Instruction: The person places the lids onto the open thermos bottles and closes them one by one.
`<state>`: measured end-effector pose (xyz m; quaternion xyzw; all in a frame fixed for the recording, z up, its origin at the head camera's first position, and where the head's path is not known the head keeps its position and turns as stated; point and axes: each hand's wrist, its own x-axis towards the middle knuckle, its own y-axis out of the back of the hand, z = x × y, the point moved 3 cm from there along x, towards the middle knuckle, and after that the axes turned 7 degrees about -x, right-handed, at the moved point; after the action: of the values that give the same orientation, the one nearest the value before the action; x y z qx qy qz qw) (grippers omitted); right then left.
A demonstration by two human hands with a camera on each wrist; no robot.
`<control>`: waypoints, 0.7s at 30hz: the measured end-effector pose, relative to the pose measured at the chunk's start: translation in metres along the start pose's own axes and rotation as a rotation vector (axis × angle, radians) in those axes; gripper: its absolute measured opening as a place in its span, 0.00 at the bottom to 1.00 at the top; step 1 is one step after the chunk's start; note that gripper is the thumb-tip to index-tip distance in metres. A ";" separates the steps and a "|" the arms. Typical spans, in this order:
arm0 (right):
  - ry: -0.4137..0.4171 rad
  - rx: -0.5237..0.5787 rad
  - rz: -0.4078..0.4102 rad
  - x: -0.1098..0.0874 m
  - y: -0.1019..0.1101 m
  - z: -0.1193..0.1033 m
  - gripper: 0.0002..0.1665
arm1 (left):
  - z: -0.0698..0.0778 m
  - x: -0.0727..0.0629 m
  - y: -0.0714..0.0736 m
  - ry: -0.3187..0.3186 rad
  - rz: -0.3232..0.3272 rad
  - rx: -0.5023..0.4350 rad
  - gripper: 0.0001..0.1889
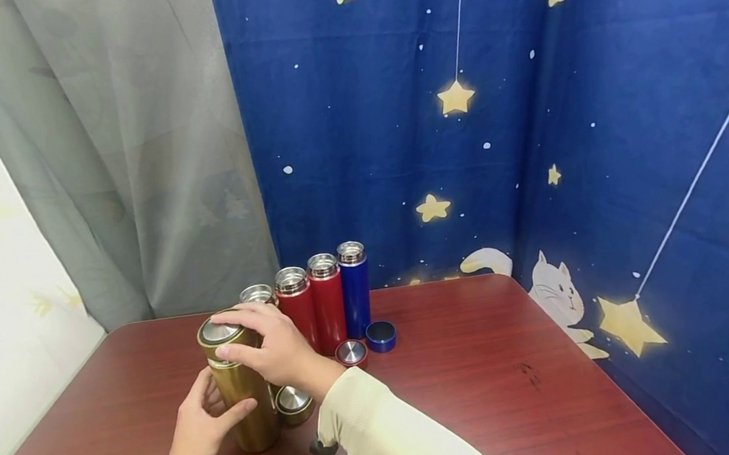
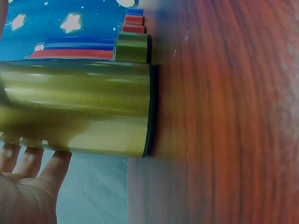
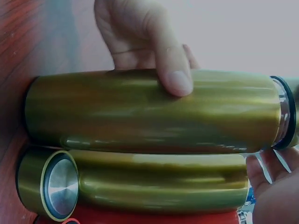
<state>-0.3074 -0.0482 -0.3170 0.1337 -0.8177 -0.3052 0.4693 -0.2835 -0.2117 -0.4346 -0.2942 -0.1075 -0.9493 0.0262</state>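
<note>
A gold thermos flask (image 1: 253, 410) stands upright near the table's left front. My left hand (image 1: 198, 423) grips its body, the thumb across the side, as the right wrist view also shows. From above, my right hand (image 1: 277, 348) holds the flask's gold lid (image 1: 218, 332), whose top is silver. A narrow strip of shiny neck (image 3: 284, 112) shows between lid and body. Directly behind stands a second gold flask (image 3: 163, 179), uncapped and largely hidden by my right hand in the head view. Another gold lid (image 1: 295, 402) lies beside it on the table.
Two uncapped red flasks (image 1: 328, 302) and an uncapped blue flask (image 1: 356, 295) continue the row backward. A red lid (image 1: 351, 352) and a blue lid (image 1: 381, 335) lie beside them. The reddish-brown table (image 1: 475, 394) ends before a blue star-patterned curtain (image 1: 380, 122).
</note>
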 end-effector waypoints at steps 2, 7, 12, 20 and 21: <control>-0.010 -0.006 -0.019 -0.001 0.000 0.001 0.24 | 0.000 0.000 0.000 -0.002 -0.005 -0.007 0.37; -0.030 0.027 -0.081 -0.004 0.002 0.006 0.24 | -0.001 0.001 0.000 0.002 -0.014 0.001 0.38; -0.019 0.074 -0.180 -0.003 0.006 0.010 0.26 | 0.001 0.003 0.001 0.009 -0.037 -0.002 0.38; -0.011 0.084 -0.287 -0.001 0.012 0.014 0.28 | 0.018 0.010 0.005 -0.032 -0.124 -0.090 0.41; -0.010 0.071 -0.290 -0.001 0.013 0.014 0.28 | 0.022 0.013 0.006 -0.047 -0.130 -0.108 0.41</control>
<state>-0.3181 -0.0326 -0.3151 0.2654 -0.8025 -0.3412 0.4112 -0.2813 -0.2121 -0.4088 -0.3096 -0.0758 -0.9463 -0.0536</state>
